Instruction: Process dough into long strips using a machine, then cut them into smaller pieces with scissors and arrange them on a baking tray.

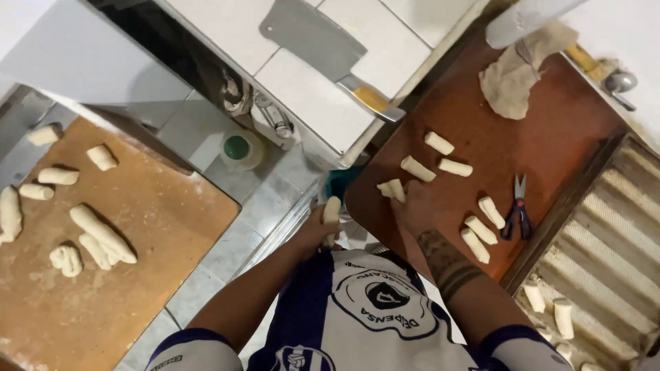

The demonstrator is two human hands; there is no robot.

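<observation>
Dough piece [331,209] in left hand [317,233] grip; right hand [416,206] on red board [550,130]

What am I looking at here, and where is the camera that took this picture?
There is no machine: a person wears a camera on the head, so the one picture looks straight down past the striped shirt at both arms. The left hand holds a short roll of pale dough. The right hand rests on a reddish round board, touching another dough piece. More cut dough pieces lie on that board, with small scissors and a larger lump of dough. To the left, a second brown board carries more rolls. A cleaver lies on the white tiled counter above.
</observation>
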